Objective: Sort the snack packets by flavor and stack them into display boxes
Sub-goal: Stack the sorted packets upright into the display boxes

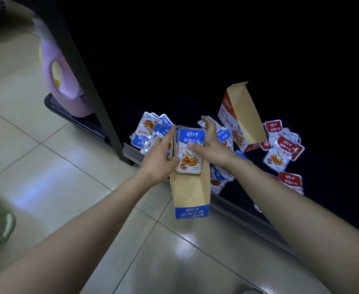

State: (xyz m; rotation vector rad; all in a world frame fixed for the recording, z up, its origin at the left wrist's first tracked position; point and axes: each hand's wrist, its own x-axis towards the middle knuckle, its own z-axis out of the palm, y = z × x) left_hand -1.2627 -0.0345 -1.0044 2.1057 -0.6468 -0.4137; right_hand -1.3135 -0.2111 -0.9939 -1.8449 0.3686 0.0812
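Observation:
A blue-fronted display box [190, 196] lies tilted over the shelf edge, its kraft inside facing up. A stack of blue snack packets [190, 149] sits in its far end. My left hand [158, 157] grips the box's left wall beside the stack. My right hand [209, 145] holds the stack from the right, thumb on the top packet. A red display box [243, 117] lies open behind. Loose blue packets [149, 130] lie at the left, red packets [280, 145] at the right.
The packets lie on a dark low shelf [323, 209] with a metal front edge. A dark upright post [93, 81] rises at the left, with a pink detergent jug [66, 81] behind it. Beige floor tiles [47, 166] fill the foreground.

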